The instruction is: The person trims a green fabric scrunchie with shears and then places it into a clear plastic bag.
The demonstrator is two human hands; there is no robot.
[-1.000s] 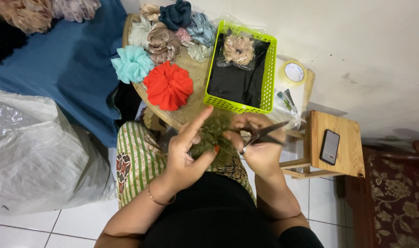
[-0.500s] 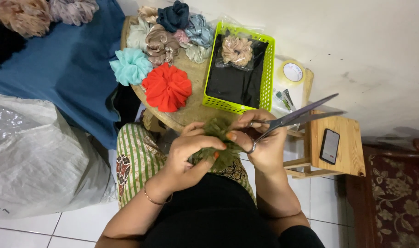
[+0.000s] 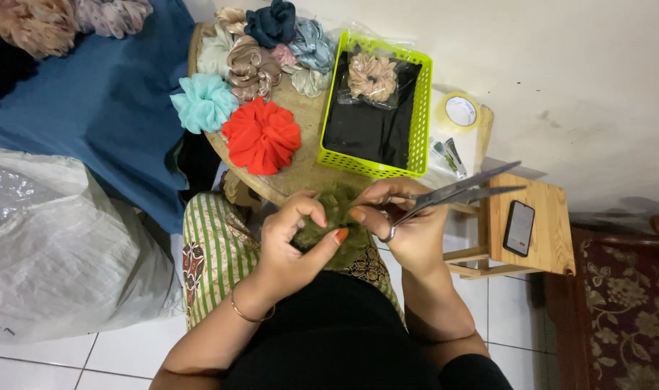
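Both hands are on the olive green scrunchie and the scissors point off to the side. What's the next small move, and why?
Probably swing the scissors back toward the olive green scrunchie. Their blades stand slightly open and point right, out over the small wooden stool, well clear of the fabric. The left hand pinches the scrunchie, and the right hand touches it while holding the scissors.

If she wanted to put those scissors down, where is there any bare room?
The wooden stool has bare wood beside the phone. The round table has a strip between the red scrunchie and green basket. Its far edge is crowded with scrunchies.
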